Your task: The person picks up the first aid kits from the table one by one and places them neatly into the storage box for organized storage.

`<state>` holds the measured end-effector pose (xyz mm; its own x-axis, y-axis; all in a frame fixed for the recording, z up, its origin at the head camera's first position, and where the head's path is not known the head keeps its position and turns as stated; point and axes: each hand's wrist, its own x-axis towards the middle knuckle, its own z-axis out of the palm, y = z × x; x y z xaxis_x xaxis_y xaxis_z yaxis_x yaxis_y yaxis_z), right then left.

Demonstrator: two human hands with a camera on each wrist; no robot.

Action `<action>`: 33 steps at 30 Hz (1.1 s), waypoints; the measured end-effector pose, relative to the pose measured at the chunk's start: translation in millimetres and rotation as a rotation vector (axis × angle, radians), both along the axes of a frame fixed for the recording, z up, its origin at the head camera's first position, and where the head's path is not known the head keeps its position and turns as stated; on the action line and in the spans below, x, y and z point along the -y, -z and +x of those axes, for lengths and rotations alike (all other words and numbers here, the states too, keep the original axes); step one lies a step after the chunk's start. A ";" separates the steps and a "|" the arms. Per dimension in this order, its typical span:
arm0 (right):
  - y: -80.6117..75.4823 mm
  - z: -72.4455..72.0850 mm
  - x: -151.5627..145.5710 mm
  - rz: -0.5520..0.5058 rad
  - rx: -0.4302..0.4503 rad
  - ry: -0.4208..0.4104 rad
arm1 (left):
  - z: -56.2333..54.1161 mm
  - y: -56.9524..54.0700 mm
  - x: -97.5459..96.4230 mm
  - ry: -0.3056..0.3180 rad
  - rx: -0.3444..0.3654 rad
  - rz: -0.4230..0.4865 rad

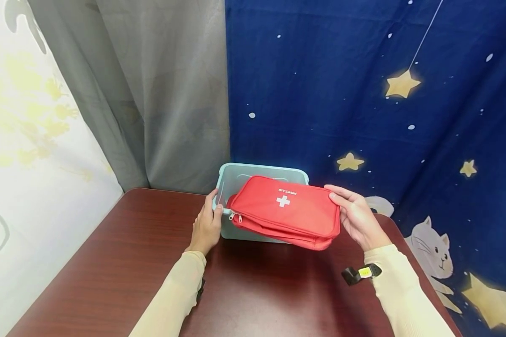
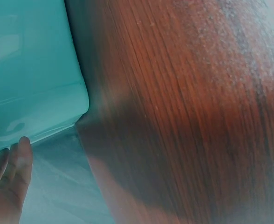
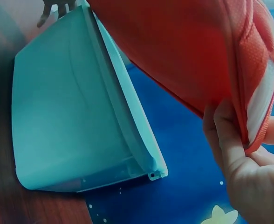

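Observation:
My right hand (image 1: 356,217) grips the right end of a red first aid bag (image 1: 303,210), thumb on top and fingers underneath. The bag is tilted over a pale blue plastic bin (image 1: 253,233), hiding part of its opening and front rim. Its white cross and lettering face up, and two zipper pulls (image 1: 236,216) hang at its left end. In the right wrist view, fingers (image 3: 228,135) press the bag's red fabric near a white strip. At the bin's left front corner rests my left hand (image 1: 206,224); its fingers (image 2: 23,163) lie straight against the bin's side.
A dark red-brown wooden table (image 1: 122,267) carries the bin near its far edge. Behind hang a grey curtain (image 1: 181,93) and a blue curtain (image 1: 303,93) with stars; a pale printed sheet (image 1: 33,196) is at the left. Each wrist wears a dark strap.

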<state>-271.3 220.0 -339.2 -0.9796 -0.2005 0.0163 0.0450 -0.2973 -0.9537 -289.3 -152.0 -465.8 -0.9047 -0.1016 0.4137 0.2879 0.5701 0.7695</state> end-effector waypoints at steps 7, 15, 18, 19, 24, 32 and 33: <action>-6.7 -9.3 5.5 -0.044 -0.018 0.027 | -2.0 0.1 1.0 0.002 0.001 -0.001; -20.7 -21.8 13.7 -0.053 -0.015 0.068 | -2.9 0.9 0.0 -0.013 -0.005 -0.003; -24.1 -25.8 17.2 -0.047 -0.005 0.090 | -2.9 2.3 -0.9 -0.022 -0.012 -0.007; -24.9 -27.3 18.1 -0.042 0.000 0.100 | -3.0 2.3 -1.0 -0.024 -0.012 -0.008; -25.9 -33.1 23.3 -0.011 0.044 0.166 | -3.5 2.7 -1.0 -0.023 -0.008 -0.004; -23.0 -43.0 34.5 0.038 0.051 0.265 | -2.8 2.1 -0.4 -0.019 -0.007 0.000; -22.4 -44.0 35.6 0.050 0.055 0.273 | -2.4 1.9 -0.6 -0.017 -0.005 0.001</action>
<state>-315.3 184.4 -316.8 -0.9966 0.0713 -0.0419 0.0221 -0.2582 -0.9658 -291.8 -151.4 -467.7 -0.9006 -0.1175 0.4185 0.2821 0.5744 0.7684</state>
